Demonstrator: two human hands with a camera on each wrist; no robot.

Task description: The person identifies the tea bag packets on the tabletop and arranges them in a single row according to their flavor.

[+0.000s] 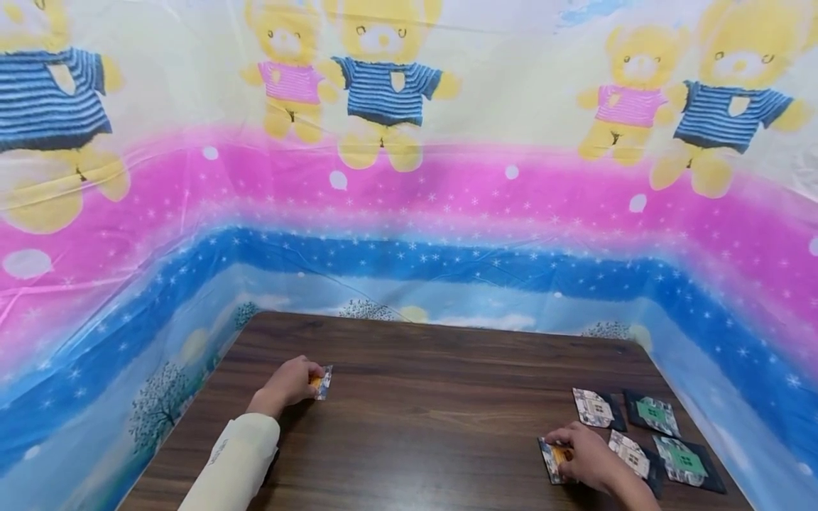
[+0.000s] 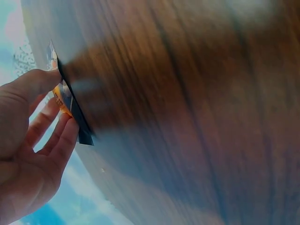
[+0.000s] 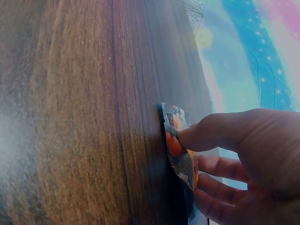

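At the left of the table, my left hand (image 1: 290,385) pinches a small flat packet (image 1: 326,384) with an orange and grey print. In the left wrist view this packet (image 2: 69,96) stands tilted close to the wood, its dark back towards the table, with the thumb on one edge and fingertips on another. My right hand (image 1: 591,458) holds a similar orange-printed packet (image 1: 549,460) at the right front of the table. The right wrist view shows the thumb on the printed face of this packet (image 3: 176,145) and the other fingers at its far edge.
Beside the right hand lie several more packets: beige-printed ones (image 1: 597,409) and green-printed ones (image 1: 686,463), all with dark edges. The brown wooden table (image 1: 415,397) spans between the hands. A patterned cloth (image 1: 409,191) with bears hangs around its back and sides.
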